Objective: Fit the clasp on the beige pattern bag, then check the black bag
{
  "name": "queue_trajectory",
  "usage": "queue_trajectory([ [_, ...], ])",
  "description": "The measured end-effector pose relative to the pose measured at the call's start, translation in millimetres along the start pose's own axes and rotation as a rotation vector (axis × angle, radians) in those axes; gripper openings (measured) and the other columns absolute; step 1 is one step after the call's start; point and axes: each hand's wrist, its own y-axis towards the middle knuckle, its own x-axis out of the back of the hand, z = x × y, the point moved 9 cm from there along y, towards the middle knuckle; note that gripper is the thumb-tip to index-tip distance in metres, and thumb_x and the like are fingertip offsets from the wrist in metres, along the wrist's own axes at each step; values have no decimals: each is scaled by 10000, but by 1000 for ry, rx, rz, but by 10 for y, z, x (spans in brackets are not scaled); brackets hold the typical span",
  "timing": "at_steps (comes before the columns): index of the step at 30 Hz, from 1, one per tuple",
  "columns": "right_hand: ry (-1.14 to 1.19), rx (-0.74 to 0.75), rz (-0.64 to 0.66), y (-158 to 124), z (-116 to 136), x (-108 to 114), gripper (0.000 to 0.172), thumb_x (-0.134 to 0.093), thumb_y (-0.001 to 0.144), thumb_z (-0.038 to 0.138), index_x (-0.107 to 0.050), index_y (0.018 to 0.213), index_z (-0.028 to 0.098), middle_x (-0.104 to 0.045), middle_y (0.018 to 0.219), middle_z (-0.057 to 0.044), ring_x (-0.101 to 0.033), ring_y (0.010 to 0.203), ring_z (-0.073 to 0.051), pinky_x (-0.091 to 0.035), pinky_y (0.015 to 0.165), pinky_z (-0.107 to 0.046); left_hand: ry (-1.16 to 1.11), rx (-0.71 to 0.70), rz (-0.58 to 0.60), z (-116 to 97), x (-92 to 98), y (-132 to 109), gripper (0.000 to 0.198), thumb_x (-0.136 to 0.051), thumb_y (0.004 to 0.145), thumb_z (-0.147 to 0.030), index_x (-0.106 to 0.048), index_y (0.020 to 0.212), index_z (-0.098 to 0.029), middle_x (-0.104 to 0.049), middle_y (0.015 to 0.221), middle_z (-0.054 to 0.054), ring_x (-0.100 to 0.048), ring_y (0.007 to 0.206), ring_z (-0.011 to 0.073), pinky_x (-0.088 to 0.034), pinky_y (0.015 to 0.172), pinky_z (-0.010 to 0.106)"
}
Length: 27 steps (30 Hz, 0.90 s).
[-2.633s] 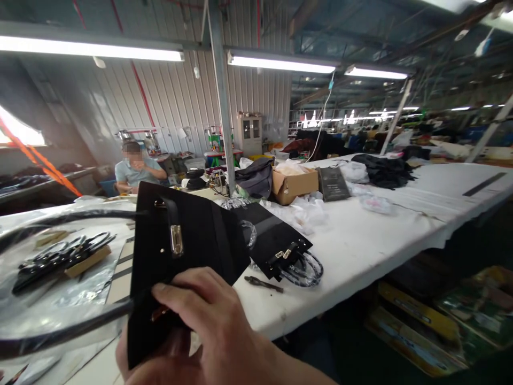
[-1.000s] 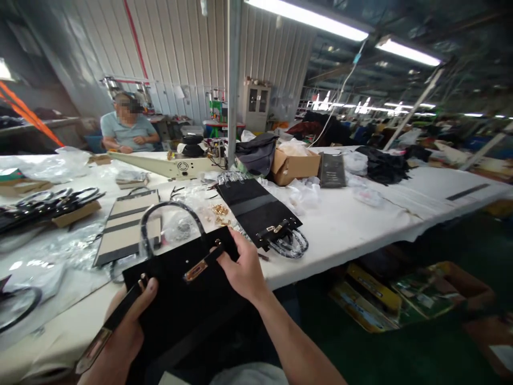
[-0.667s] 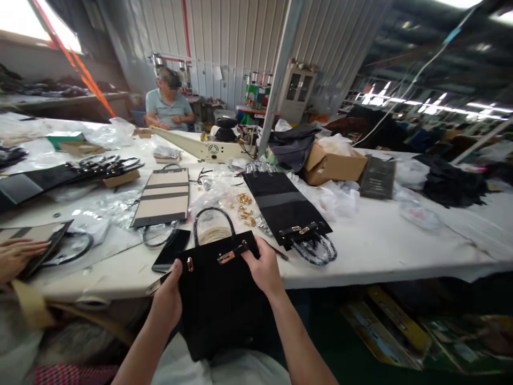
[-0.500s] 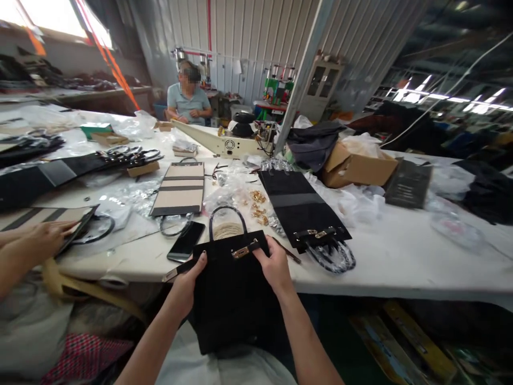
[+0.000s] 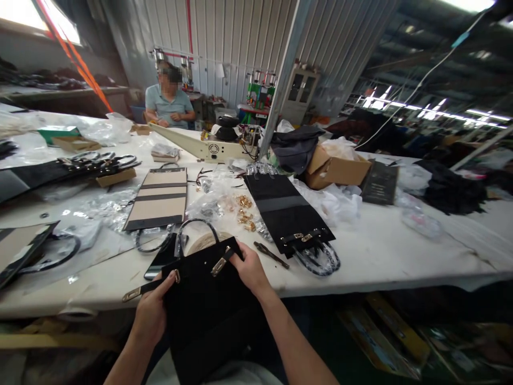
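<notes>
Between my hands I hold a black handbag panel [image 5: 204, 310] with a wrapped looped handle [image 5: 196, 227] at its top edge. My left hand [image 5: 150, 313] grips its upper left corner, thumb on the front beside a small metal fitting. A short strap with a gold metal plate [image 5: 132, 294] sticks out left of that hand. My right hand [image 5: 250, 267] pinches the upper right corner near a second strap with a gold plate [image 5: 221, 262]. Behind the panel lie a phone [image 5: 158, 262], partly covered, and a coil of pale cord or tape [image 5: 203, 241]. A dark slim tool [image 5: 272, 254] rests right of my right hand.
More bag panels lie on the white table [image 5: 385, 256]: a beige-lined one [image 5: 160, 195] and black ones [image 5: 286, 208]. Gold fittings [image 5: 244, 211] sit amid plastic wrap. Behind are a cream machine [image 5: 224, 149], a metal post [image 5: 284, 75], a cardboard box [image 5: 339, 168] and a seated person [image 5: 170, 99].
My view has swung to the right. The panel is tilted more, its right strap hanging at a steeper angle. A neighbouring person's hands at the left have left the view.
</notes>
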Motion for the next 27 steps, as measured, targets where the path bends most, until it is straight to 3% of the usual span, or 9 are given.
queue_trajectory([
  [5, -3, -5, 111, 73, 39, -4, 484, -806, 943, 514, -780, 1348, 250, -815, 1291, -58, -738, 1254, -322, -575, 1138, -469, -31, 136, -9, 181, 13, -45, 260, -815, 926, -191, -813, 1182, -148, -847, 1114, 118, -823, 1068, 298, -700, 998, 424],
  [8, 105, -84, 249, 137, -25, -18, 552, -827, 926, 511, -764, 1401, 235, -819, 1289, -69, -762, 1219, -323, -602, 1101, -467, -63, 89, -21, 128, -10, -23, 240, -804, 929, -161, -811, 1169, -151, -848, 1123, 107, -822, 1074, 270, -682, 1030, 385],
  [12, 149, -162, 274, 222, -143, 75, 605, -863, 897, 499, -759, 1421, 215, -831, 1256, -96, -790, 1164, -320, -610, 1090, -490, -92, 108, -12, 104, -35, 32, 229, -798, 945, -220, -815, 1165, -158, -848, 1131, 108, -824, 1075, 283, -667, 1066, 410],
  [16, 71, -130, 326, 252, -127, 79, 584, -848, 911, 495, -764, 1425, 230, -839, 1191, -78, -793, 1107, -298, -628, 1043, -477, -148, 88, 41, 48, -129, 26, 353, -732, 996, -355, -800, 1289, -169, -844, 1156, 136, -795, 1167, 356, -654, 1091, 518],
  [20, 14, -98, 345, 383, -93, 103, 510, -772, 967, 536, -806, 1344, 195, -841, 1140, -101, -798, 1003, -281, -658, 881, -402, -103, 34, -25, -16, -112, 43, 295, -756, 972, -263, -808, 1247, -171, -850, 1103, 100, -813, 1101, 303, -659, 1082, 453],
  [23, -342, -52, 187, 748, -127, 316, 439, -559, 1104, 474, -800, 1306, 168, -829, 1125, -111, -788, 967, -247, -647, 818, -340, -104, 2, -107, -55, -40, 83, 221, -751, 954, -157, -815, 1165, -164, -848, 1029, 65, -823, 1013, 236, -660, 1060, 369],
  [25, -711, -42, 43, 1081, -156, 488, 370, -526, 1117, 311, -745, 1374, 160, -791, 1256, -133, -767, 1096, -242, -620, 961, -332, -141, 21, -132, -51, -20, 99, 186, -708, 972, -111, -817, 1115, -160, -846, 1020, 51, -819, 987, 192, -648, 1060, 312],
  [27, -945, -80, -8, 1422, -225, 561, 401, -576, 1056, 154, -674, 1444, 125, -704, 1410, -192, -722, 1238, -274, -559, 1092, -352, -167, 69, -118, -30, -45, 98, 191, -663, 994, -88, -815, 1089, -151, -848, 1035, 52, -817, 982, 171, -640, 1062, 283],
])
